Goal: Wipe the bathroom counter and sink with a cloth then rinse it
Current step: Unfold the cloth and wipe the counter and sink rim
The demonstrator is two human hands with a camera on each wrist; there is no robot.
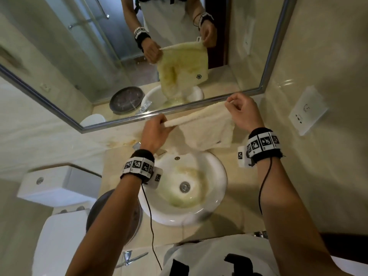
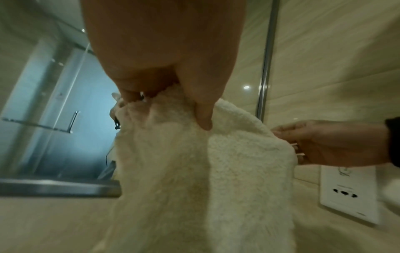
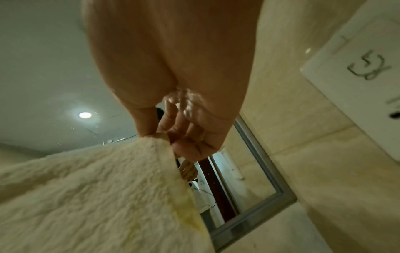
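Observation:
A cream terry cloth (image 1: 207, 126) hangs spread above the back of the round white sink (image 1: 217, 176), held up by its top edge. My left hand (image 1: 157, 130) pinches the cloth's left corner, and my right hand (image 1: 241, 110) pinches the right corner, higher, near the mirror's lower frame. In the left wrist view the cloth (image 2: 194, 171) drapes down from my left hand (image 2: 164, 102), with the right hand (image 2: 324, 143) at its far corner. In the right wrist view my right hand (image 3: 173, 137) pinches the cloth (image 3: 97, 188), which shows a yellow stain. The basin has yellowish staining around the drain (image 1: 184, 186).
A framed mirror (image 1: 139, 46) fills the wall behind the beige counter (image 1: 119, 150). A dark round tray (image 1: 95, 212) lies left of the sink, partly under my left arm. A toilet tank (image 1: 57, 184) stands further left. A white wall socket (image 1: 307, 110) is at right.

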